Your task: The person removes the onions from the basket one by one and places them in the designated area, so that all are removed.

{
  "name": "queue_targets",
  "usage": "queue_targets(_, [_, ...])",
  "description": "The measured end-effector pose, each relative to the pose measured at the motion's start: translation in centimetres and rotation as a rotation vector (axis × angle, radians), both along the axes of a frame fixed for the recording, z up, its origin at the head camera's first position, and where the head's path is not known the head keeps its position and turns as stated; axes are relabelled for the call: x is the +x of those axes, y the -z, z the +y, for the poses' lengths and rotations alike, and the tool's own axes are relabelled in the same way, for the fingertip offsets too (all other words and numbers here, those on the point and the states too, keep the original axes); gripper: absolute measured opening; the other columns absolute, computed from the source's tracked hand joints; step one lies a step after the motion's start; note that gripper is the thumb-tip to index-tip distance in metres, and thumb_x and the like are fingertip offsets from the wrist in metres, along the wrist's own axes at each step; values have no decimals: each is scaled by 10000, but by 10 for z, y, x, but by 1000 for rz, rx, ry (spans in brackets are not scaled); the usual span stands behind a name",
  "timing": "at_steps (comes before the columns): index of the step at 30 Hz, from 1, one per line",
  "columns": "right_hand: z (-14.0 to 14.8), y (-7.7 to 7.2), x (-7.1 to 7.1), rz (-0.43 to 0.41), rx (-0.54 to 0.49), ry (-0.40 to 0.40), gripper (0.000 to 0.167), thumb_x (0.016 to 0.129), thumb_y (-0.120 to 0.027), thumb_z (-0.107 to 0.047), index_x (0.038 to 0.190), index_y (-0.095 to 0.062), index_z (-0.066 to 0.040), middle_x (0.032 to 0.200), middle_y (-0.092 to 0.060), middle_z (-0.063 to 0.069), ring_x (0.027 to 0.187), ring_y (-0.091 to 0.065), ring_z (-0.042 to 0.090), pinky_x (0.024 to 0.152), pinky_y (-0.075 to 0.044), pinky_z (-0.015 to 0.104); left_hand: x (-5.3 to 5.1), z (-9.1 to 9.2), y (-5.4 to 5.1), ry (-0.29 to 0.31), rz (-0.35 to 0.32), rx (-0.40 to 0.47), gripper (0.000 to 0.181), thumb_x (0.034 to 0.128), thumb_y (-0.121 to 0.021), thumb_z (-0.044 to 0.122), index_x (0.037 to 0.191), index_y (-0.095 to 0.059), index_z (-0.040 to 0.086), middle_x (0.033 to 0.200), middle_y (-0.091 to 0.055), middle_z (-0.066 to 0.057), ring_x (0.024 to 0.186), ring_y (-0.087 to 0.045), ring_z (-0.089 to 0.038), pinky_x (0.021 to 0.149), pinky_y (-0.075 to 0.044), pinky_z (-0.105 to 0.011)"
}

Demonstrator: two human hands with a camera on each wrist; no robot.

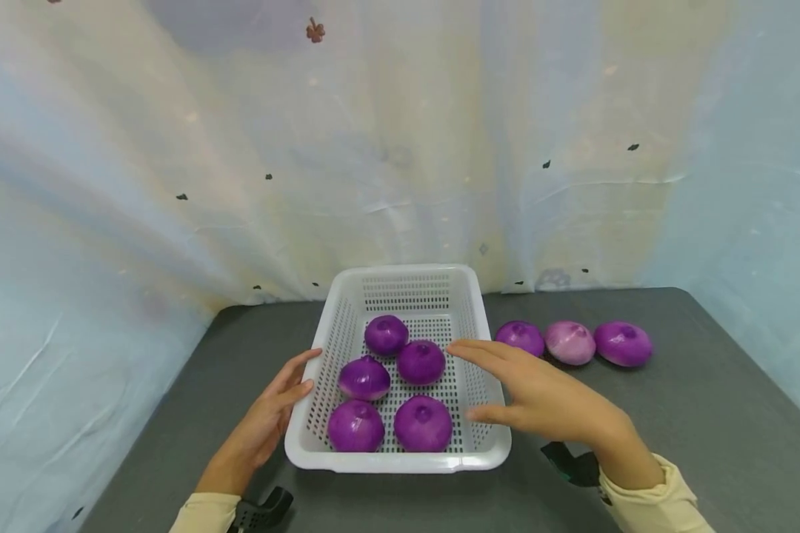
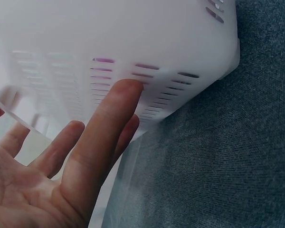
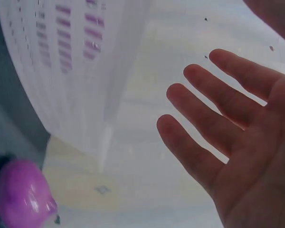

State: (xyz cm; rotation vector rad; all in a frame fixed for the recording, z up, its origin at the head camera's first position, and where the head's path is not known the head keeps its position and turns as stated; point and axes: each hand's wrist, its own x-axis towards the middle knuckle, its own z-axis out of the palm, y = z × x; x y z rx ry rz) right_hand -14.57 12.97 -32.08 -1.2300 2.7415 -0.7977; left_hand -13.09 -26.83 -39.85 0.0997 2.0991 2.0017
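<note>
Lengthwise forward, white basket [image 1: 400, 463] between left hand [image 1: 267, 418] and right hand [image 1: 547, 396], each grip apart

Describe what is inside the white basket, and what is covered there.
Inside the basket, five purple onions lie on its floor. Their undersides and the floor directly beneath them are covered, and the right hand hides part of the right wall.

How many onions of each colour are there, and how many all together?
Dark purple onions: 7 (5 in the white basket, 2 on the grey table)
Pale pink onion: 1 (on the table, between the 2 dark ones)
Total: 8 onions
</note>
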Motion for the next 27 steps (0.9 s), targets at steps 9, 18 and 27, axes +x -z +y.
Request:
queue_targets(9, [-30, 13, -6, -112, 47, -62, 742, 876, -731, -437, 1521, -398, -282, 1570, -402, -66, 1460, -382, 194, 1149, -362, 480, 2, 0, -1, 6, -2, 8, 546, 1069, -440, 284, 1566, -216, 254, 1651, -157, -70, 1307, -496, -241, 931, -514, -388])
queue_targets(18, [-45, 21, -14, -154, 136, -116, 758, 849, -770, -353, 1515, -424, -242, 1552, -436, -76, 1457, -382, 172, 1182, -324, 425, 0, 0, 1, 2, -3, 6, 546, 1065, -447, 295, 1564, -225, 266, 1651, -164, -69, 1335, -470, -295, 933, -514, -407])
queue_targets(27, [-58, 30, -28, -61, 182, -182, 814, 741, -859, -309, 1468, -494, -277, 1483, -518, -125, 1384, -478, 118, 1132, -395, 400, 1, 1, -1, -12, -16, 13, 546, 1068, -445, 284, 1565, -220, 257, 1643, -170, -72, 1306, -489, -245, 924, -513, -401])
